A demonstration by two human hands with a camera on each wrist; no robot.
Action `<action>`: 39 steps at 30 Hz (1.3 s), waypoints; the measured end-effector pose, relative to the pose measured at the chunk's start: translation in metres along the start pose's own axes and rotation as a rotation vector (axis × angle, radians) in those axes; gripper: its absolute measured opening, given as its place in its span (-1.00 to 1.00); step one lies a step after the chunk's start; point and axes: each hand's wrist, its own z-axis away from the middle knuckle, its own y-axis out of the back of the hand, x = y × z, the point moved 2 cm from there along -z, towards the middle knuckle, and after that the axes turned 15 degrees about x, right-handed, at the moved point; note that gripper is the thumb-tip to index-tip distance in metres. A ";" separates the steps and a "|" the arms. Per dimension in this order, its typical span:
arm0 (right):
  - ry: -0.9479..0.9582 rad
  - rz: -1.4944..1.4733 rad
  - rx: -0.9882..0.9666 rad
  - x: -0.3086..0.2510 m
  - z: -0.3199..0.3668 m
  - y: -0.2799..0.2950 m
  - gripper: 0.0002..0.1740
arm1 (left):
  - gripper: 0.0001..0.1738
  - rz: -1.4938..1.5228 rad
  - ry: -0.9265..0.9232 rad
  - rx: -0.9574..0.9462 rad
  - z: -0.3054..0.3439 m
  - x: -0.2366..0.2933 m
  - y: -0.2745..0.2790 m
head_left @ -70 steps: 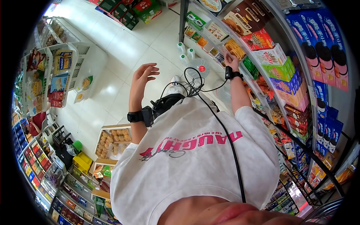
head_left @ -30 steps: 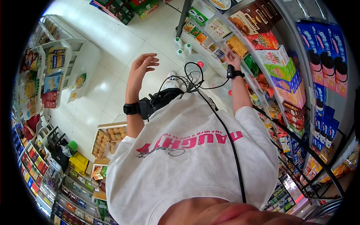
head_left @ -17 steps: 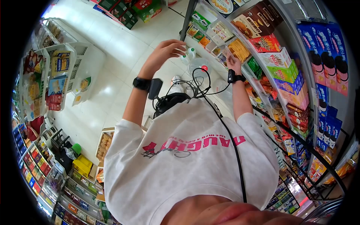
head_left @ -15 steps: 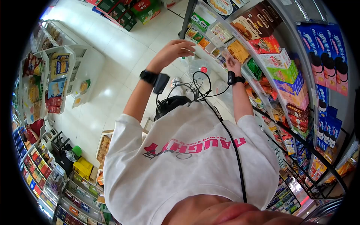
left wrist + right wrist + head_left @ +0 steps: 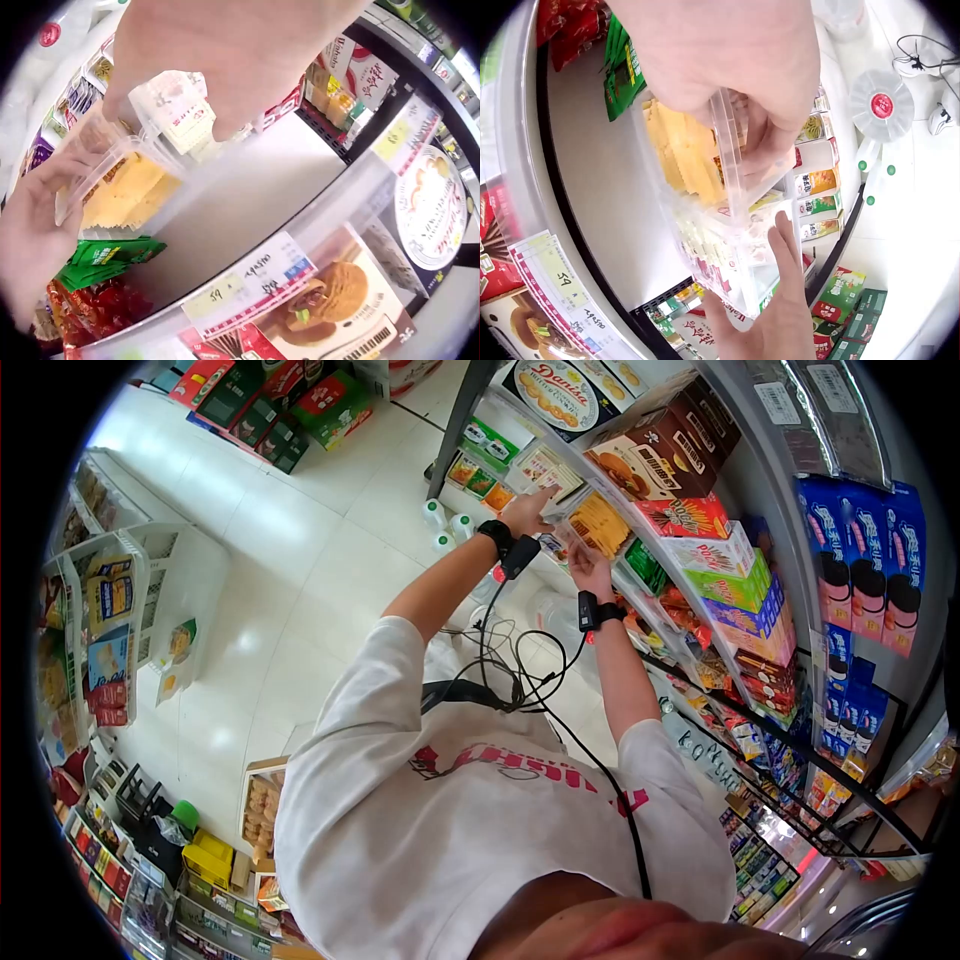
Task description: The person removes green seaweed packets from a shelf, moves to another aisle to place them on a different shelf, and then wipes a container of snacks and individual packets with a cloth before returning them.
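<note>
Shop: rows of snacks fill the shelves on the right, and a white floor (image 5: 300, 550) lies on the left.
Cracker box: a clear box (image 5: 600, 525) (image 5: 120, 199) (image 5: 679, 154) full of flat yellow crackers. It is tilted at the front of a grey shelf (image 5: 247, 195) (image 5: 592, 187). I cannot tell if it rests on the shelf.
Right hand: the right hand (image 5: 590, 565) (image 5: 727, 52) (image 5: 30, 225) holds the cracker box. Its fingers (image 5: 761, 131) curl over the rim and reach inside.
White box: a second clear box (image 5: 176, 109) (image 5: 720, 259) with white labels. It sits right beside the cracker box, on the side away from the green packs.
Left hand: the left hand (image 5: 528, 512) (image 5: 232, 52) (image 5: 780, 315) pinches the white box. One of its fingers (image 5: 225, 127) is on each side.
Green packs: these (image 5: 645, 565) (image 5: 105, 255) (image 5: 622, 67) lie on the same shelf, just beside the cracker box.
Red packs: these (image 5: 90, 307) (image 5: 570, 30) come next, past the green packs.
Price tag: a tag (image 5: 247, 289) sticks on a shelf rail near the hands.
Cake box: a brown box (image 5: 660, 445) stands on the next shelf over from the hands.
Tin: a round cookie tin (image 5: 550, 390) stands beside the cake box.
Blue packs: these (image 5: 860, 560) stand far off on the right.
Bottles: a few small bottles (image 5: 445, 525) stand on the floor by the shelf.
</note>
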 end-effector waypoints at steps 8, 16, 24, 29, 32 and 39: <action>-0.067 -0.054 -0.060 -0.004 -0.004 0.005 -0.57 | -0.56 -0.351 -0.258 0.149 -0.029 -0.026 -0.033; -0.096 -0.051 -0.104 0.002 0.020 0.011 -0.56 | -0.66 -0.189 -0.217 0.186 -0.033 -0.036 -0.033; -0.133 -0.017 -0.032 0.014 0.059 0.040 -0.61 | -0.68 -0.198 -0.345 0.202 -0.047 -0.048 -0.043; -0.146 0.072 -0.007 0.016 0.084 0.064 -0.60 | -0.65 -0.234 -0.370 0.232 -0.049 -0.058 -0.052; -0.123 0.101 -0.028 0.014 0.105 0.071 -0.61 | -0.65 -0.203 -0.357 0.198 -0.050 -0.063 -0.054; -0.102 0.249 -0.048 0.000 0.135 0.097 -0.62 | -0.44 0.012 -0.079 -0.009 -0.025 -0.015 -0.025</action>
